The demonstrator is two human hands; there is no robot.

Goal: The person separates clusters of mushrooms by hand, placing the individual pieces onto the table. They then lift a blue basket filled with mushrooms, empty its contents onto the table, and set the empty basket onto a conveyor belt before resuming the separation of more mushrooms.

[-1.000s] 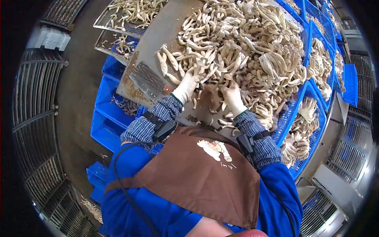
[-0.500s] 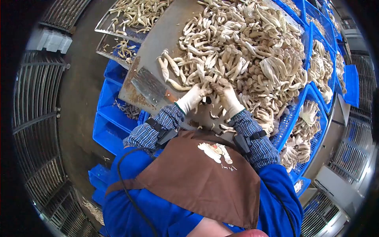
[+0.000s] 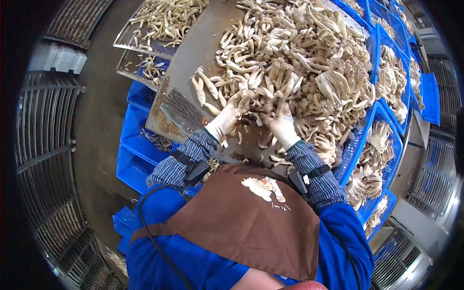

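Note:
A big heap of pale, long-stemmed mushrooms [image 3: 295, 58] covers the metal table. At the heap's near edge, my left hand [image 3: 224, 121], in a white glove, has its fingers closed at a mushroom [image 3: 238, 100]; its fingertips partly blend into the stems. Beside it, my right hand [image 3: 282, 126], also gloved, reaches into the heap with thumb and fingers apart. Its glove is dark with dirt at the fingers. A cleaver with a broad, stained blade [image 3: 182, 110] lies left of my left hand, its handle mostly hidden. Small trimmed pieces [image 3: 240, 137] are scattered between my wrists.
Blue crates of mushroom clusters [image 3: 374, 152] line the right side. At the upper left are clear-walled trays of loose mushrooms [image 3: 166, 24]. Below them, blue bins [image 3: 133, 166] stand left of the table [image 3: 186, 63]. A brown apron [image 3: 246, 217] is close to the table's near edge.
My hands have moved apart: the left one shifted left and slightly down, the right one opened its fingers. The cleaver's orange handle is now more covered.

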